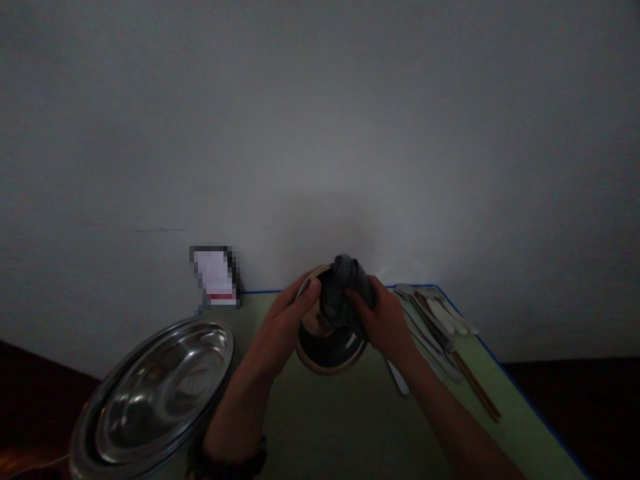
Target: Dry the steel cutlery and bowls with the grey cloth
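Note:
A dark-glazed bowl with a light brown rim is tilted toward me above the table. My left hand grips its left side, the thumb over the rim and the fingers hidden behind. A crumpled dark grey patterned cloth is bunched in my right hand. The cloth presses against the bowl's upper right rim and inside, covering part of it. My right fingers are partly hidden by the cloth.
Nested steel basins stand at the left of the green table. Behind them a blurred-out upright device leans near the wall. Spoons, white-handled cutlery and brown chopsticks lie at the right.

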Available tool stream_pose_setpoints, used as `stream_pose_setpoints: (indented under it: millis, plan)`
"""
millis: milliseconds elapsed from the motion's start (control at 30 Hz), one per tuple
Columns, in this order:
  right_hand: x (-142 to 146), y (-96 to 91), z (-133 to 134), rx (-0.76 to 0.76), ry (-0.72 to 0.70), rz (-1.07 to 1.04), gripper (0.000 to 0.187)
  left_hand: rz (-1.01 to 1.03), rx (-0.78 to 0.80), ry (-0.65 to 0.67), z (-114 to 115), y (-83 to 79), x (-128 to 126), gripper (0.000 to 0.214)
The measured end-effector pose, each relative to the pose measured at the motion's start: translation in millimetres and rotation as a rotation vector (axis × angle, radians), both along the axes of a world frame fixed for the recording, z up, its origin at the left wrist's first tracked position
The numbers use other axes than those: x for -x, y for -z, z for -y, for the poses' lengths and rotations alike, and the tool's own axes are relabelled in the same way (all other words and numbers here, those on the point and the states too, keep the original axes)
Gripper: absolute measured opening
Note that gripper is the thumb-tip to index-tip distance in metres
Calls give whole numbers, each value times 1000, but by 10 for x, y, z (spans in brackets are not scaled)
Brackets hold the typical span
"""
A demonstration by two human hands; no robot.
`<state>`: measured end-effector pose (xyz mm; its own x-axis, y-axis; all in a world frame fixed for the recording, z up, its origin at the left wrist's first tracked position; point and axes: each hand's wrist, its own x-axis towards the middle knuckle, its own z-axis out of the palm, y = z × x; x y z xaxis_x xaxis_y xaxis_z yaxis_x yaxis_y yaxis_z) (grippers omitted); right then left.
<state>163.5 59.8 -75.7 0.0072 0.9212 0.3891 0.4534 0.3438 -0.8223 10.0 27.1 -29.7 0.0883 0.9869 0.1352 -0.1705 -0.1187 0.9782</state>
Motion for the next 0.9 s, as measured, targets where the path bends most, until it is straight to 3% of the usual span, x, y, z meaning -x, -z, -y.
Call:
stream_pose_setpoints:
  millis: [167,233,400,500,633,800,900]
  plan:
    - [54,58,-8,128,-106,-126,32,20,-140,-238,-14,-18,-81,40]
    - [26,68,-8,172,-153,-78,32,4,-151,-257,-28,-5,-66,40]
    - [-78,46,1,172,-151,253,38,-84,-58,-135,-60,39,81,39]
    - [-75,38,6,24,-57,335,33,-137,-11,6,-46,32,124,34]
    - [-43,33,25,-131,-32,381,29,-140,10,181,-4,-15,87,27]
    - [-9,43,26,3,58,369,32,-126,18,117,-2,-12,77,28]
    - [33,53,10,56,21,193,34,-113,-20,-1,-19,0,79,33]
